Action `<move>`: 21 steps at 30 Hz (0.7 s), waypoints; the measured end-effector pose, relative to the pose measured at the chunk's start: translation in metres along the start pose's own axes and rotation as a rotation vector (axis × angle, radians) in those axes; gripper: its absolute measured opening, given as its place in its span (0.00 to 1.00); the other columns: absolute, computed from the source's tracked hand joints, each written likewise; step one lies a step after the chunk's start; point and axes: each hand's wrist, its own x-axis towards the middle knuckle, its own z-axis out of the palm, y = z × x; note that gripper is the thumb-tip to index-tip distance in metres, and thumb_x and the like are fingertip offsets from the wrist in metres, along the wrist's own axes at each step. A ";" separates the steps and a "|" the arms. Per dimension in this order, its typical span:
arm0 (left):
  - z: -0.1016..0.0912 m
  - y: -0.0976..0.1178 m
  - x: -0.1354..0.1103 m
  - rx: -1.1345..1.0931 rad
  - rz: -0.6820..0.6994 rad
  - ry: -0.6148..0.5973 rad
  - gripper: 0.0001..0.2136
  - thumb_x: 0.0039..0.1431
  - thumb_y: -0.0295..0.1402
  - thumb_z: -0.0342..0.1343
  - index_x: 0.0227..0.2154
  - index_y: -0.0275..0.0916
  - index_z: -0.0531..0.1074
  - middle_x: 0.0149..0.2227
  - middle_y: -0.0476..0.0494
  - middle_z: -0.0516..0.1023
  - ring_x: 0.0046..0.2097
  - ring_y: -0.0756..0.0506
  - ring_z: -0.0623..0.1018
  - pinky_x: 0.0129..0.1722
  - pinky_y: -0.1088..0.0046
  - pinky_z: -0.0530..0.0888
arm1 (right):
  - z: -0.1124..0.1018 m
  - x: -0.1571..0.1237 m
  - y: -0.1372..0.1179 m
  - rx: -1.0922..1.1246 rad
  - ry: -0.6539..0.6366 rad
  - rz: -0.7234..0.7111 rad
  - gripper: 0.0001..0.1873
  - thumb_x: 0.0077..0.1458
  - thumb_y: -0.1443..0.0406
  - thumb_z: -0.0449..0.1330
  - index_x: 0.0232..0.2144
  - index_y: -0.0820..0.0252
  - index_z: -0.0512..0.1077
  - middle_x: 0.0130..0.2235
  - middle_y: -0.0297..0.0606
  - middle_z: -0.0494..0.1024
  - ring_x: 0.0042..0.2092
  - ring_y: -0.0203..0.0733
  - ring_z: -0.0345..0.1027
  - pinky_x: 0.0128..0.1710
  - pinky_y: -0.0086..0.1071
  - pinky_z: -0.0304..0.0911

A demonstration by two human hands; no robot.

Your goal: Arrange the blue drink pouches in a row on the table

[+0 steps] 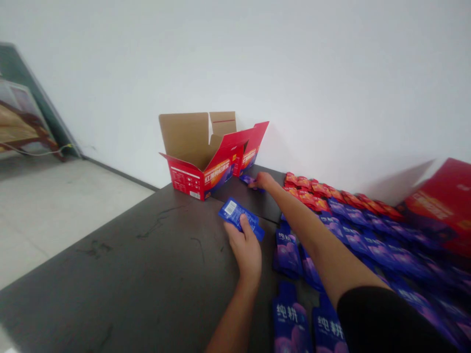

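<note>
My left hand [246, 245] is closed around a blue pouch [235, 212], its thumb across the printed side and a white barcode label facing up. Farther off, my right hand [263, 181] pinches another blue-purple pouch [247, 180] just above the dark table, near the boxes. An open red carton [187, 179] stands left of that hand with its flaps spread; its inside bottom is hidden. Right behind it stands a second open red carton [250, 158]. Rows of blue pouches [289, 250] lie to the right, partly covered by my right arm.
Red pouches [307, 196] lie in rows along the wall. At the far right a larger red box [441, 201] leans over the pouches. The dark table [147, 274] ends at the left above a pale floor [91, 201]. A wooden seat [18, 125] stands at far left.
</note>
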 end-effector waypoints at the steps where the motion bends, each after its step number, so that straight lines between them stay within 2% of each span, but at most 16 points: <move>1: 0.000 0.000 0.000 0.002 0.003 -0.002 0.14 0.73 0.47 0.51 0.44 0.40 0.66 0.41 0.33 0.81 0.45 0.35 0.82 0.49 0.58 0.76 | -0.002 -0.002 0.002 0.000 0.015 -0.001 0.20 0.70 0.56 0.65 0.59 0.58 0.75 0.60 0.46 0.76 0.56 0.49 0.75 0.55 0.48 0.75; 5: 0.000 -0.002 0.001 0.017 0.037 0.011 0.13 0.72 0.46 0.51 0.44 0.40 0.66 0.43 0.33 0.80 0.45 0.36 0.82 0.49 0.58 0.76 | -0.020 -0.018 0.005 0.024 0.070 -0.039 0.21 0.70 0.57 0.65 0.59 0.60 0.74 0.59 0.46 0.77 0.55 0.50 0.76 0.54 0.49 0.75; 7: 0.000 -0.003 0.002 0.024 0.056 0.012 0.13 0.72 0.46 0.51 0.44 0.40 0.65 0.44 0.32 0.80 0.45 0.36 0.82 0.50 0.58 0.76 | -0.038 -0.030 0.007 0.046 0.074 -0.092 0.18 0.65 0.58 0.70 0.54 0.58 0.78 0.55 0.41 0.81 0.54 0.51 0.77 0.54 0.43 0.74; 9: -0.001 -0.003 0.003 0.028 0.068 0.012 0.13 0.72 0.46 0.51 0.42 0.41 0.64 0.43 0.33 0.79 0.46 0.36 0.81 0.52 0.58 0.75 | -0.060 -0.044 0.015 0.077 0.070 -0.152 0.20 0.55 0.63 0.77 0.49 0.56 0.81 0.49 0.35 0.85 0.54 0.51 0.78 0.54 0.34 0.70; 11: -0.002 -0.002 0.005 0.028 0.075 0.013 0.12 0.72 0.45 0.52 0.41 0.41 0.63 0.42 0.34 0.79 0.47 0.36 0.81 0.54 0.59 0.75 | -0.084 -0.065 0.036 0.116 0.057 -0.203 0.29 0.49 0.64 0.80 0.54 0.56 0.80 0.49 0.32 0.85 0.53 0.49 0.78 0.54 0.30 0.69; 13: -0.003 -0.001 0.006 0.033 0.081 0.006 0.10 0.72 0.42 0.52 0.43 0.40 0.64 0.45 0.32 0.79 0.50 0.36 0.81 0.57 0.59 0.75 | -0.107 -0.098 0.074 0.157 0.036 -0.233 0.35 0.49 0.63 0.80 0.59 0.56 0.77 0.49 0.30 0.84 0.51 0.44 0.77 0.53 0.30 0.70; 15: -0.003 0.001 0.008 0.049 0.092 -0.006 0.10 0.72 0.38 0.53 0.47 0.37 0.65 0.52 0.26 0.78 0.55 0.35 0.80 0.60 0.59 0.73 | -0.128 -0.150 0.122 0.245 -0.063 -0.299 0.29 0.58 0.58 0.74 0.59 0.61 0.76 0.47 0.33 0.83 0.48 0.42 0.78 0.50 0.32 0.72; 17: -0.002 0.001 0.010 0.054 0.095 -0.016 0.12 0.72 0.36 0.53 0.51 0.33 0.65 0.57 0.22 0.75 0.61 0.36 0.78 0.65 0.61 0.70 | -0.147 -0.220 0.165 0.298 -0.102 -0.155 0.21 0.67 0.54 0.65 0.53 0.64 0.78 0.46 0.34 0.82 0.47 0.39 0.78 0.48 0.32 0.72; 18: -0.001 0.000 0.012 0.057 0.102 -0.026 0.14 0.73 0.35 0.52 0.54 0.30 0.65 0.59 0.20 0.74 0.63 0.36 0.76 0.67 0.61 0.68 | -0.155 -0.261 0.180 0.316 -0.090 -0.056 0.21 0.70 0.53 0.60 0.50 0.64 0.80 0.45 0.34 0.83 0.46 0.37 0.79 0.47 0.31 0.72; 19: -0.001 -0.001 0.013 0.066 0.106 -0.032 0.16 0.73 0.33 0.51 0.56 0.27 0.64 0.61 0.17 0.72 0.65 0.35 0.75 0.69 0.61 0.66 | -0.163 -0.302 0.190 0.329 -0.083 0.040 0.22 0.70 0.51 0.58 0.46 0.64 0.81 0.46 0.35 0.83 0.45 0.36 0.79 0.46 0.30 0.71; 21: 0.001 -0.004 0.017 0.079 0.123 -0.058 0.22 0.73 0.32 0.52 0.62 0.22 0.60 0.67 0.13 0.66 0.71 0.35 0.69 0.73 0.62 0.60 | -0.175 -0.380 0.194 0.359 -0.198 0.134 0.21 0.68 0.51 0.60 0.44 0.63 0.82 0.49 0.36 0.84 0.45 0.35 0.80 0.44 0.28 0.71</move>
